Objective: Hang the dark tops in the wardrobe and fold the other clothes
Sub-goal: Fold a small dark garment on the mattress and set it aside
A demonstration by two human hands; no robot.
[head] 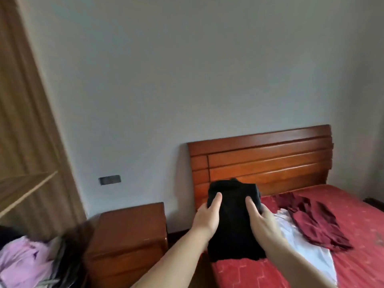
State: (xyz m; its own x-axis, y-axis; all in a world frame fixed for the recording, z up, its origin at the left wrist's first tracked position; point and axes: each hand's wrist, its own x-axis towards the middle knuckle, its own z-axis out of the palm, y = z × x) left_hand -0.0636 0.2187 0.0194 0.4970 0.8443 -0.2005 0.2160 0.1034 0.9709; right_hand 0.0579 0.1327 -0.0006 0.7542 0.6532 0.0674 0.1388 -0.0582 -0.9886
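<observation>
A black top [233, 221] hangs in the air over the left edge of the red bed [357, 215], held up by both hands. My left hand [206, 217] grips its left shoulder with the thumb on the front. My right hand [261, 219] grips its right shoulder the same way. On the bed to the right lie a white garment [301, 246] and a crumpled maroon garment [315, 221]. The wooden wardrobe [25, 154] stands at the far left with a shelf edge showing.
A wooden nightstand [128, 235] stands between wardrobe and bed. The bed's wooden headboard [266, 161] rises behind the black top. Pink clothes [25, 265] and a dark striped item lie at the bottom left. A dark wall socket [110, 180] sits low on the wall.
</observation>
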